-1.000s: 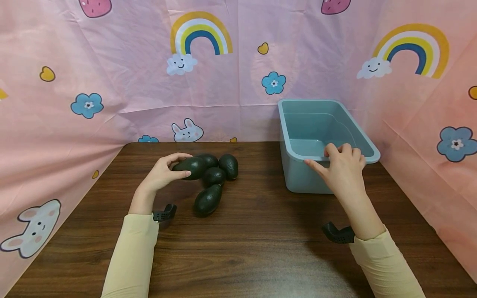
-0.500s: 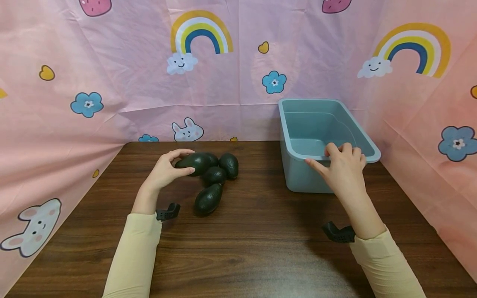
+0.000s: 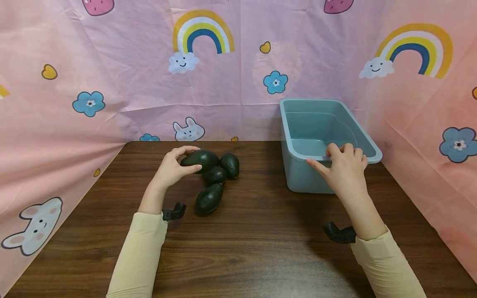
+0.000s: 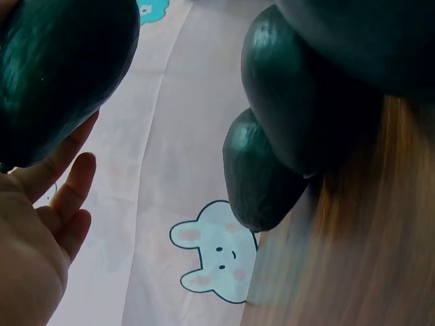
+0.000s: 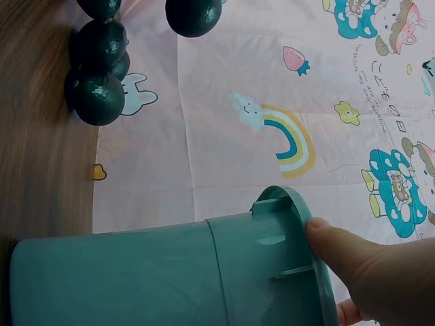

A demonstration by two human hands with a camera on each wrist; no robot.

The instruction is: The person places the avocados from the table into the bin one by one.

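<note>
A dark green avocado [image 3: 201,161] is held between the thumb and fingers of my left hand [image 3: 170,169]. The right wrist view shows this avocado [image 5: 194,13] raised away from the table, apart from the others. Beside and below it several more avocados lie in a cluster, with one avocado [image 3: 209,199] nearest to me and another avocado [image 3: 229,165] at the right. My right hand [image 3: 346,169] grips the near rim of a blue-green plastic bin [image 3: 302,176], its thumb outside and fingers curled over the edge. The bin's visible floor is bare.
The dark wooden table [image 3: 238,248] ends at a pink cloth backdrop [image 3: 238,82] printed with rainbows and rabbits, which also rises at both sides. The bin stands at the back right, close to the cloth. A black wrist mount [image 3: 174,212] sits on each forearm.
My left hand has moved up and slightly right with the avocado, now over the back of the cluster. The right hand and the bin have stayed in place.
</note>
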